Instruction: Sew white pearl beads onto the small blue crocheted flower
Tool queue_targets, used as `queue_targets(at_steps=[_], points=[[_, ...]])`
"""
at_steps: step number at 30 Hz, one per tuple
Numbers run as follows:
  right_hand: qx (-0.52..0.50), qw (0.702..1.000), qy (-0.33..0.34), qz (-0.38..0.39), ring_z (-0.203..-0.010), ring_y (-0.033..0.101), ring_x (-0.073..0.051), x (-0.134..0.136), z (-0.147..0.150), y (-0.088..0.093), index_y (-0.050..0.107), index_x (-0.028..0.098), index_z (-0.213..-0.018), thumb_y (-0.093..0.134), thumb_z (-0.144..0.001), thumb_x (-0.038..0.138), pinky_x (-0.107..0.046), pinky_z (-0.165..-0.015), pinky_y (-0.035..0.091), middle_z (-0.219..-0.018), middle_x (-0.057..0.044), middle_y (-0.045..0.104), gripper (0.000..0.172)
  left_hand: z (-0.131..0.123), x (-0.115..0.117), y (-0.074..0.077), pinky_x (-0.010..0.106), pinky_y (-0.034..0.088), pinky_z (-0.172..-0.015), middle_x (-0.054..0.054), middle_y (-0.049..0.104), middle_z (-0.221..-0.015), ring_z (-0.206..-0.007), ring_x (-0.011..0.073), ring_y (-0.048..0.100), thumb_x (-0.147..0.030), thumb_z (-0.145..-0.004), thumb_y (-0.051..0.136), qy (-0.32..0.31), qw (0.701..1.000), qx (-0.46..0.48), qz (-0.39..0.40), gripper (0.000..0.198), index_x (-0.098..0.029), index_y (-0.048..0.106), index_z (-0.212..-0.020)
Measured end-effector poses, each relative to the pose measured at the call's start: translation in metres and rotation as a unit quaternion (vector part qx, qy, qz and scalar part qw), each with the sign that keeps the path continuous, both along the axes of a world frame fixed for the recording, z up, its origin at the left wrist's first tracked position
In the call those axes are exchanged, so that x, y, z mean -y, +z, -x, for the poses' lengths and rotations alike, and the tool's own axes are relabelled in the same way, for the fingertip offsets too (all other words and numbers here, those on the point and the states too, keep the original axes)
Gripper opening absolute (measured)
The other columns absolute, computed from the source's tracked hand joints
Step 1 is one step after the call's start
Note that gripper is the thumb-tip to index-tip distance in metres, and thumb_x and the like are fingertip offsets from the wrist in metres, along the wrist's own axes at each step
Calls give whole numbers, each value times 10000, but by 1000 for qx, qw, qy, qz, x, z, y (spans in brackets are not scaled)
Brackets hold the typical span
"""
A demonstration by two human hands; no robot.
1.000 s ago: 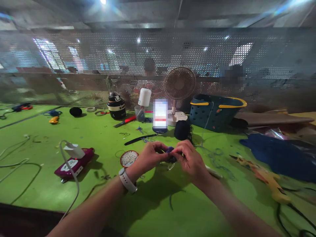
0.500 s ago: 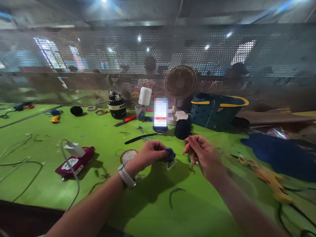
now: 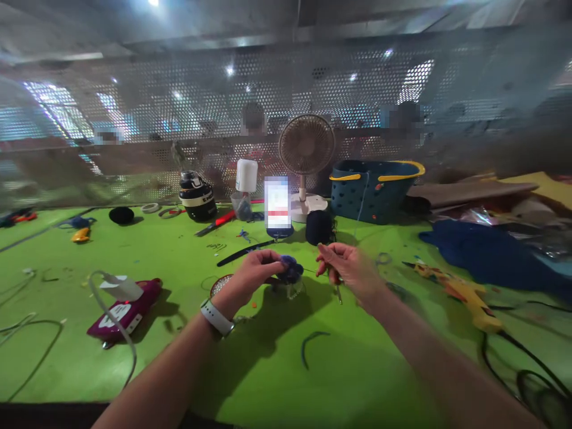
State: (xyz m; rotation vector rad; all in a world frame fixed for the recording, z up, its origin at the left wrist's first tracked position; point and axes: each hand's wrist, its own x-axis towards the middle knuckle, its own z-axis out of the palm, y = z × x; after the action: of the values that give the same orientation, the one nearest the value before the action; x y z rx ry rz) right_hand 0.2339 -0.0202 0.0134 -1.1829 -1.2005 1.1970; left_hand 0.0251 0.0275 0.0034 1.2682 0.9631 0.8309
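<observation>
Pinched in my left hand (image 3: 257, 271) is a small bunched blue yarn or fabric piece (image 3: 291, 271), with a short loop of pearl-like beads (image 3: 295, 291) hanging under it. A fine dark thread (image 3: 310, 271) runs from this piece to my right hand (image 3: 351, 271). The fingers of that hand are closed on the thread. A thin metal-tipped tool (image 3: 339, 295) sticks out below them; its handle is hidden in the palm. Behind my left wrist, a red-rimmed dish (image 3: 218, 286) of white beads is partly covered. A dark yarn ball (image 3: 319, 227) sits beyond my right hand.
At the back stand a phone (image 3: 277, 205), a fan (image 3: 307, 146), a blue basket (image 3: 373, 193) and a black bottle (image 3: 197, 199). A yellow glue gun (image 3: 465, 298) lies right, near blue cloth (image 3: 487, 256). A purple power strip (image 3: 125, 310) with a cable lies left.
The camera has turned a little to the right, so everything sits further left in view. Both hands keep their grip. My left hand covers more of the bead dish.
</observation>
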Motion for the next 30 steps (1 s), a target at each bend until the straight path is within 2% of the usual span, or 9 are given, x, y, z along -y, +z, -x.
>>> queue_targets(at_steps=[3,5,7,9,11,15,19,23,30], points=[[-133,987,10,87,-571,652,-146,-1,1,5,669,139,-785,484,-835,687,-280,-583,553,-724,-106,715,581,0,1,3,231,490,-573,5,649,-689,-616,110,608,-166,-688,719,6,1000,-6,13,124,-141,598,-702],[-225,965,16,134,-732,709,-194,-2,1,9,679,97,-839,293,-923,656,-326,-725,583,-822,-172,729,685,0,2,3,233,489,-578,10,656,-707,-624,111,609,-175,-687,724,3,1000,-13,17,131,-140,600,-710],[-286,949,12,131,-885,711,-203,-3,0,10,680,81,-864,358,-971,491,-313,-829,575,-940,-191,731,532,0,2,2,239,489,-590,21,667,-736,-644,117,614,-188,-691,725,1,1000,-21,13,132,-139,607,-726],[-301,948,8,102,-995,686,-185,-3,-1,9,682,99,-879,553,-892,205,-267,-894,555,-1048,-153,725,168,0,2,2,248,490,-601,31,674,-755,-664,126,620,-201,-693,727,2,1000,-28,10,138,-139,611,-732],[-286,954,15,84,-1022,674,-165,-3,0,6,691,127,-893,628,-759,4,-237,-911,547,-1097,-102,721,192,1,2,2,259,497,-618,36,679,-771,-684,135,627,-211,-691,731,6,999,-29,13,145,-141,612,-736],[-240,966,35,84,-757,708,-124,-4,2,1,717,153,-885,742,-724,87,-222,-735,594,-920,-57,758,175,1,2,2,265,512,-628,19,668,-751,-668,127,624,-193,-691,722,12,1000,-12,20,126,-144,612,-728],[-188,980,49,40,-361,474,-11,-5,-2,-1,709,174,-813,810,-693,324,-137,-376,415,-667,25,705,218,2,0,3,246,511,-602,11,663,-737,-653,121,623,-186,-694,718,8,1000,0,16,116,-147,613,-727],[-170,982,73,26,-384,420,-21,-3,-1,-6,672,173,-763,768,-738,402,-141,-385,342,-506,73,558,249,2,1,5,234,505,-580,10,657,-728,-648,119,618,-197,-694,725,12,1000,2,13,136,-150,597,-706],[-113,984,135,19,-396,424,-40,7,20,-10,634,167,-728,725,-776,421,-165,-394,347,-511,66,553,273,1,3,9,274,519,-642,22,664,-780,-678,125,616,-212,-698,722,19,1000,2,21,142,-144,598,-716]])
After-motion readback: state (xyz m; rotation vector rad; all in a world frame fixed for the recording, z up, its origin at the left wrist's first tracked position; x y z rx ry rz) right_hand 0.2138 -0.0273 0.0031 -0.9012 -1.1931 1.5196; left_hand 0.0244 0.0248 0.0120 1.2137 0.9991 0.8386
